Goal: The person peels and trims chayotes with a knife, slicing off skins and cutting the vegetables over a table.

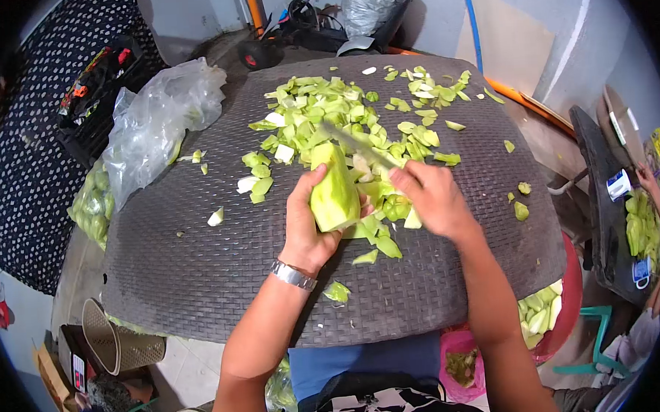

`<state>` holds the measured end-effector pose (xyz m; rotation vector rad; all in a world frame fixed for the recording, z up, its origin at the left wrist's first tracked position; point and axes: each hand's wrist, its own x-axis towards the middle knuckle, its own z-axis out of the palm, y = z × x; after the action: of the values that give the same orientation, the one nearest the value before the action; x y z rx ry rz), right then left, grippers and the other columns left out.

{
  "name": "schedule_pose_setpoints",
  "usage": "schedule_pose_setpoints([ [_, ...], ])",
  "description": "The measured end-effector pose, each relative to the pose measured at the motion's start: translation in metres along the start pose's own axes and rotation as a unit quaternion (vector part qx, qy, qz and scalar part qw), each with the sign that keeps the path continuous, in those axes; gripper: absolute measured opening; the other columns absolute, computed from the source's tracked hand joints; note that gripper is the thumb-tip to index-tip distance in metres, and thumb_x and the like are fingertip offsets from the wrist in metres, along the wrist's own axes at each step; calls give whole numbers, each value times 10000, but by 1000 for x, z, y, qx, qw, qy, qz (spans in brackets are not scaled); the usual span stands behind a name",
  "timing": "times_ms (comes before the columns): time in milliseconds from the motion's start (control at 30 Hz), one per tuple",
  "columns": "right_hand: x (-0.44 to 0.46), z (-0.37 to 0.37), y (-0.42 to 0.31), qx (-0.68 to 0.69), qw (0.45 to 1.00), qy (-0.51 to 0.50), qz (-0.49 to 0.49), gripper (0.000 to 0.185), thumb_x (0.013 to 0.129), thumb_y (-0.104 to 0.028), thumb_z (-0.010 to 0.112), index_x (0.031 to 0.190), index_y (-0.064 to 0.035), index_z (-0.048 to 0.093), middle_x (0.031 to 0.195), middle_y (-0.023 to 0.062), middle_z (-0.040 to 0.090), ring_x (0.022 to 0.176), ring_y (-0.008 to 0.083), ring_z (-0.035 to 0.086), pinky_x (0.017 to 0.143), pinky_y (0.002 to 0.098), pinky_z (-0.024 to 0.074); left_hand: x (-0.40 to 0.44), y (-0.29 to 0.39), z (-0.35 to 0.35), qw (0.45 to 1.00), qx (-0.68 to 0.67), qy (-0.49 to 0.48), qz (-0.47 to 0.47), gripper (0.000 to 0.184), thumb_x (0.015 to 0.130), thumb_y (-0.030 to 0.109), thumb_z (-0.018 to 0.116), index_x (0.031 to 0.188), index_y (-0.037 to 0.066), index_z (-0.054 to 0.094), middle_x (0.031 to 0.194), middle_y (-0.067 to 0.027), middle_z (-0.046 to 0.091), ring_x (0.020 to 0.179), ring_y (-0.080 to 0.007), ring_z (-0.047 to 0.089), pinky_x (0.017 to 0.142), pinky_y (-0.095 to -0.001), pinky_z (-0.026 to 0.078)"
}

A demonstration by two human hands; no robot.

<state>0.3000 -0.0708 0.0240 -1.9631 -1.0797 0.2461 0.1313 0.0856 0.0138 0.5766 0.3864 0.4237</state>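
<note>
A green vegetable (333,191) is above the tabletop (199,265), the left hand's (309,226) fingers wrapped around it. The right hand's (438,199) fingers clasp a knife (358,146) just beside it. Green pieces (324,102) lie beyond; a plastic bag (157,118) sits left.

vegetable (332,195): light green | table (169,278): grey-brown, woven | cloth (16,192): black, white-spotted | tub (572,290): red

a dark woven-textured tabletop (184,269) bears loose green peelings (313,102), thickest toward its far middle.
</note>
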Motion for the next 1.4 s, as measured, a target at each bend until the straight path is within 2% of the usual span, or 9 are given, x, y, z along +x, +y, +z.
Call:
schedule_pose_setpoints([
  [167, -26, 19, -41, -140, 974, -6, -177, 671, 813, -712, 763, 888, -52, 668, 696, 165, 697, 705, 405, 730, 655, 490, 575, 3, -3, -5, 999, 16, 17, 23, 507, 986, 470, 651, 1285, 62, 623, 1091, -141, 703, 956, -275, 714, 901, -448, 601],
  [333, -30, 32, -43, -161, 952, 18, -259, 736, 773, -745, 776, 923, -33, 660, 685, 139, 700, 622, 357, 724, 581, 477, 576, -10, 5, 16, 999, -26, -44, 5, 492, 1007, 472, 628, 1319, 92, 631, 1146, -122, 722, 1029, -274, 721, 925, -455, 592],
  [567, -31, 33, -43, -161, 955, 20, -249, 738, 777, -756, 764, 860, -36, 623, 679, 142, 695, 610, 357, 718, 569, 470, 566, -9, -5, 13, 996, -57, -72, -11, 487, 1029, 481, 592, 1340, 109, 639, 1183, -106, 725, 1061, -249, 714, 953, -444, 580],
  [767, -26, 33, -38, -166, 955, 45, -241, 737, 764, -765, 768, 827, -48, 612, 688, 131, 700, 617, 352, 718, 585, 463, 569, -11, -10, 10, 997, 0, -44, 62, 442, 1053, 392, 560, 1389, 105, 565, 1304, -108, 665, 1171, -247, 679, 1025, -435, 556],
  [867, -22, 27, -35, -171, 963, 33, -208, 728, 755, -762, 776, 826, -55, 621, 711, 117, 711, 632, 341, 724, 593, 455, 570, -15, -7, 18, 997, 16, -16, 74, 501, 1010, 484, 619, 1319, 90, 643, 1172, -88, 722, 1050, -226, 708, 956, -414, 572],
  [967, -24, 29, -38, -184, 946, 72, -258, 713, 759, -747, 785, 840, -55, 634, 691, 100, 700, 617, 323, 722, 577, 436, 565, -13, -10, 16, 995, 30, -22, 93, 531, 993, 497, 642, 1329, 85, 634, 1200, -89, 710, 1076, -221, 694, 971, -411, 560],
  [1200, -19, 19, -31, -206, 957, 49, -200, 726, 750, -747, 792, 871, -44, 655, 681, 95, 695, 605, 306, 721, 566, 417, 557, -10, -9, 9, 994, 35, 20, 106, 540, 1005, 467, 647, 1354, 57, 619, 1219, -100, 698, 1096, -228, 684, 987, -396, 541],
  [1300, -20, 25, -36, -202, 939, 102, -260, 711, 761, -739, 790, 853, -50, 644, 668, 91, 689, 584, 308, 713, 550, 423, 550, -11, -14, 14, 991, 44, 7, 130, 528, 1011, 455, 646, 1351, 52, 621, 1218, -97, 698, 1104, -226, 681, 988, -403, 536],
  [1400, -19, 20, -33, -221, 943, 90, -231, 695, 785, -729, 777, 848, -52, 639, 671, 106, 691, 585, 319, 711, 550, 430, 551, -11, -14, 9, 994, 41, 29, 102, 544, 1004, 462, 657, 1387, 79, 598, 1255, -86, 688, 1151, -231, 667, 994, -412, 538],
])
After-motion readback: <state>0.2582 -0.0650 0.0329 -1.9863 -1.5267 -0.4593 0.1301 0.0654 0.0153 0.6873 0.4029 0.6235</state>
